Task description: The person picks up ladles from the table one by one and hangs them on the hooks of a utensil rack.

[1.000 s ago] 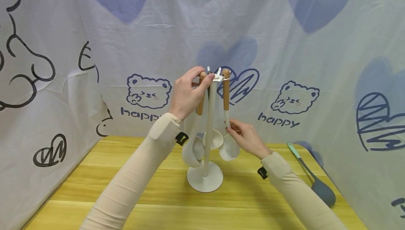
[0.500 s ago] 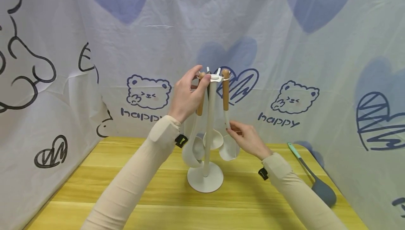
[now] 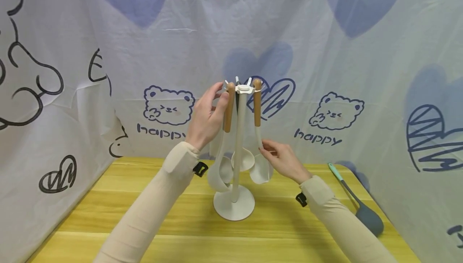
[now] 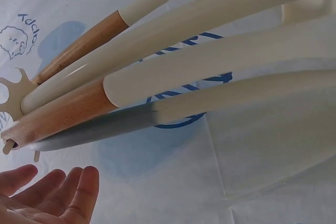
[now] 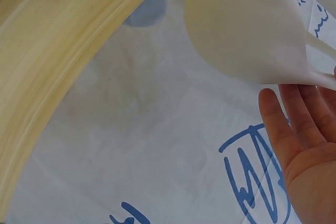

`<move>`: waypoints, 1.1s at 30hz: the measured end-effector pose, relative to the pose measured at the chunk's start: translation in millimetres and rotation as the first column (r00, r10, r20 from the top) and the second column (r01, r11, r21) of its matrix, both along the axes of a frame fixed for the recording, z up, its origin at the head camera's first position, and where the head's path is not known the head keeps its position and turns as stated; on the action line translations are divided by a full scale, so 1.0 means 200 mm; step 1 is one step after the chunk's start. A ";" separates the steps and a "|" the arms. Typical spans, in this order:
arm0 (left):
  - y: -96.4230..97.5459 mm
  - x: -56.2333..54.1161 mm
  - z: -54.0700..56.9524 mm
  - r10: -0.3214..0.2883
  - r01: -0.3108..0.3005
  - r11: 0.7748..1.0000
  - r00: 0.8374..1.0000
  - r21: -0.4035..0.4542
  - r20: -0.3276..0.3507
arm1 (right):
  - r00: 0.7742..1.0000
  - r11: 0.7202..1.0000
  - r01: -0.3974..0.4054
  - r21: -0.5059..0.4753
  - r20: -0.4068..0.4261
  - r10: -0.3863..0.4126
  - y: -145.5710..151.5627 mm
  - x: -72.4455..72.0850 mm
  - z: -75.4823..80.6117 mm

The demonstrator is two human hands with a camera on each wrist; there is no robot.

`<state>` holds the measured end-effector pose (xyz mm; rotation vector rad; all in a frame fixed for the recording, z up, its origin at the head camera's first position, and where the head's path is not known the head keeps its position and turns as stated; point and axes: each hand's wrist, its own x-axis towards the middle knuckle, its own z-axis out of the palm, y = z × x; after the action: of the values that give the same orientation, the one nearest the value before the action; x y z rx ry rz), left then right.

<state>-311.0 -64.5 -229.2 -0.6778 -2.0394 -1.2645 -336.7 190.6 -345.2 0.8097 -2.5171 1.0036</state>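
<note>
A white utensil rack [image 3: 237,150] stands upright, with several utensils hanging from its top. My left hand [image 3: 207,112] is beside the wooden handle of a white ladle [image 3: 217,174] at the rack's left. In the left wrist view, a gap shows between the relaxed fingers [image 4: 79,192] and that handle. Another wooden-handled white utensil, which looks like a spatula [image 3: 261,169], hangs at the right. My right hand [image 3: 283,158] pinches its neck just above the head, the thumb hidden in the right wrist view. A white spoon-shaped utensil [image 3: 244,159] hangs behind the pole.
A dark grey ladle-like utensil with a mint handle [image 3: 361,204] lies on the wooden table [image 3: 173,222] at the right. The rack's round base [image 3: 234,210] rests mid-table. A printed cloth [image 3: 202,46] hangs close behind and at both sides.
My left hand has let go of the rack's top by the ladle handle and moved left and slightly down. My right hand stays at the spatula's neck.
</note>
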 end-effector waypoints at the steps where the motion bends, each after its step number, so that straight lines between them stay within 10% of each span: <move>1: -0.01 0.00 -0.01 0.003 -0.003 1.000 1.000 0.000 0.001 | 1.000 1.000 0.000 0.000 0.002 0.000 0.00 0.00 0.00; 14: -0.07 0.01 -0.14 0.032 -0.020 0.995 0.990 -0.095 0.135 | 0.999 1.000 0.010 -0.011 0.034 -0.010 0.04 0.01 -0.01; 33: -0.14 0.03 -0.24 0.032 -0.016 0.994 0.988 -0.107 0.152 | 0.996 0.998 0.057 -0.002 0.067 -0.057 0.08 0.02 -0.02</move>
<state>-304.3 -92.2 -277.8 -0.6182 -2.2467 -1.2351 -332.8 206.1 -349.6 0.7100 -2.5781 1.0319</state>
